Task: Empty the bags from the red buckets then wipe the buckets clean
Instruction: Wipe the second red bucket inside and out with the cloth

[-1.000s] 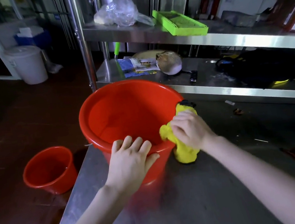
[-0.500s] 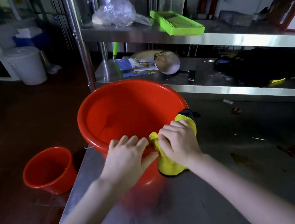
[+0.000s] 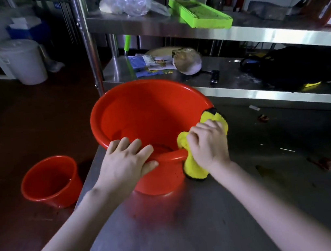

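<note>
Farthest left, on the dark floor (image 3: 1, 127) below the bench edge, I see the small red bucket (image 3: 51, 181) standing upright, no bag showing in it, well apart from both hands; next comes the large red bucket (image 3: 150, 114), upright at the near left corner of the bench (image 3: 175, 230), also with no bag visible inside. I have the left hand (image 3: 123, 165) gripping its near rim, fingers hooked over into the mouth and thumb pressed under the lip outside; I judge this to be the bracing hold. The bucket looks like thin, light plastic with a smooth, probably slick wall, so it would likely skate on the steel if pushed unbraced; the rolled rim is the stiffest place to take it. To the right, the yellow cloth (image 3: 194, 170) is folded over that same rim, just beside the left thumb, hanging down the outer wall; soft and limp, it needs bunching to carry pressure. The right hand (image 3: 207, 142) has its fingers curled round the cloth, pinching it against the rim.
</note>
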The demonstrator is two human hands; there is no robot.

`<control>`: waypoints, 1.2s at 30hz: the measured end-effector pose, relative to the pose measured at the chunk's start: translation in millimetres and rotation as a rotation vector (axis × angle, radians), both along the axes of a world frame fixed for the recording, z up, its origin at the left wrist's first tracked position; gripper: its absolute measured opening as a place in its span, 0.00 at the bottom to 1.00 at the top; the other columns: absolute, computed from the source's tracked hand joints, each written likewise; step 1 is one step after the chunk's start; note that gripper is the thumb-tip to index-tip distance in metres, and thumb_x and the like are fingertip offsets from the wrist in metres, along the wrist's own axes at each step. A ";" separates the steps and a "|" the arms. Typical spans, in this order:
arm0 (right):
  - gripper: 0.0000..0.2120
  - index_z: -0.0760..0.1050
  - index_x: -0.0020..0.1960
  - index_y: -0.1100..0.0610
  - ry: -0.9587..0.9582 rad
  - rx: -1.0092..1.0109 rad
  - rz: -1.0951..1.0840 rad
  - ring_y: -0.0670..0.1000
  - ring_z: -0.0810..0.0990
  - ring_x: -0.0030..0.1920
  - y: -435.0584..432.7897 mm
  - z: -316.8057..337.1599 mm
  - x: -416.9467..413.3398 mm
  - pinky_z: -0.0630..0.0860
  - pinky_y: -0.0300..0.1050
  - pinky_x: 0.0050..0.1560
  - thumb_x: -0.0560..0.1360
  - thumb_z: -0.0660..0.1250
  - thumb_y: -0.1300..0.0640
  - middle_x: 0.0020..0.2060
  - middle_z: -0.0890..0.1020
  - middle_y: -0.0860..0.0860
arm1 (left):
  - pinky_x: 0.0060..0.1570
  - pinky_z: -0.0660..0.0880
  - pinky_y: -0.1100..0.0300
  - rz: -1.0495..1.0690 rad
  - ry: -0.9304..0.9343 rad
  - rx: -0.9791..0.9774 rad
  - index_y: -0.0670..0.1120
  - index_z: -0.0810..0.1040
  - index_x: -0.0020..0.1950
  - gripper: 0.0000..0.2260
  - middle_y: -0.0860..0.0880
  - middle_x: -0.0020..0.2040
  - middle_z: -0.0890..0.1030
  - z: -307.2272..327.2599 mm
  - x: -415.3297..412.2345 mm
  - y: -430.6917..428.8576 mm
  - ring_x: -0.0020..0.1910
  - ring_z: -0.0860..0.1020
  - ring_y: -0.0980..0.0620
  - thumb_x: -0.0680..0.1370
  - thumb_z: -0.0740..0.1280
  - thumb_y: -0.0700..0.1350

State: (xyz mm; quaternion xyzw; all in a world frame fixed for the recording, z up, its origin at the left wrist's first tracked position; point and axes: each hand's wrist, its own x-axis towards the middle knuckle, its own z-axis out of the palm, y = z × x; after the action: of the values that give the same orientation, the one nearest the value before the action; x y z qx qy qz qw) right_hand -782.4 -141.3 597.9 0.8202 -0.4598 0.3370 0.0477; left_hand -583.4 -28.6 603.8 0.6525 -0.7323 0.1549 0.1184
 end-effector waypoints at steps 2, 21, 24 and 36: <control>0.15 0.72 0.29 0.55 0.015 -0.048 -0.041 0.57 0.73 0.34 30.7 -7.1 23.8 0.68 0.51 0.44 0.73 0.57 0.54 0.27 0.76 0.50 | 0.41 0.74 0.49 0.041 0.006 -0.011 0.46 0.80 0.44 0.20 0.47 0.36 0.76 -4.2 -19.8 0.2 0.37 0.76 0.42 0.76 0.56 0.59; 0.17 0.73 0.29 0.54 0.085 -0.015 0.141 0.53 0.71 0.31 27.5 1.1 16.6 0.66 0.48 0.41 0.75 0.56 0.53 0.26 0.76 0.48 | 0.43 0.71 0.49 0.114 0.074 0.035 0.47 0.78 0.45 0.19 0.49 0.39 0.76 -4.6 -45.1 4.2 0.40 0.75 0.43 0.79 0.55 0.58; 0.18 0.73 0.30 0.56 0.081 -0.056 0.209 0.54 0.71 0.31 25.0 1.6 15.5 0.67 0.48 0.40 0.76 0.57 0.53 0.25 0.74 0.48 | 0.49 0.71 0.51 0.030 0.115 0.158 0.48 0.79 0.53 0.28 0.51 0.44 0.78 5.1 -23.9 3.1 0.48 0.77 0.46 0.77 0.47 0.65; 0.16 0.71 0.30 0.61 0.168 0.145 0.190 0.58 0.73 0.40 -55.8 23.8 -35.8 0.71 0.54 0.51 0.76 0.55 0.60 0.30 0.75 0.56 | 0.52 0.74 0.46 -0.034 0.012 0.024 0.45 0.80 0.48 0.23 0.49 0.40 0.77 -2.4 4.8 1.6 0.43 0.76 0.43 0.78 0.54 0.60</control>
State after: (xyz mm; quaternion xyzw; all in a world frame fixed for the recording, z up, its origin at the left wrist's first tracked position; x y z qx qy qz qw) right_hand -818.2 -197.1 621.7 0.8866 -0.3978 0.2361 -0.0056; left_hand -578.6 -27.0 601.4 0.6423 -0.7443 0.1403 0.1177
